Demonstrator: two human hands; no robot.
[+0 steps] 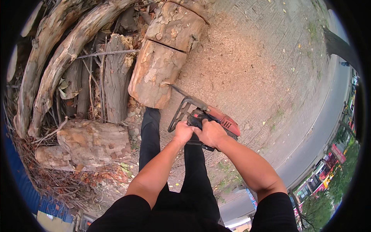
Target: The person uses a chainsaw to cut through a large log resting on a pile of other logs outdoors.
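A red and black chainsaw [216, 117] is in both hands in front of my legs, its bar pointing up and left to the side of a thick log [158, 69]. My left hand [183, 132] is closed on the black handle area, thumb near my right hand [211, 132], which grips the saw's body. What exactly each finger presses is hidden. The bar's tip meets the log's lower right side; I cannot tell how deep it sits. Farther up, two dark saw cuts cross the log.
Curved branches [69, 52], upright log pieces [116, 78] and a short thick log [95, 142] are piled at the left. Sawdust [232, 58] covers the paving right of the log. A road [318, 110] and tree trunk [339, 47] lie farther right.
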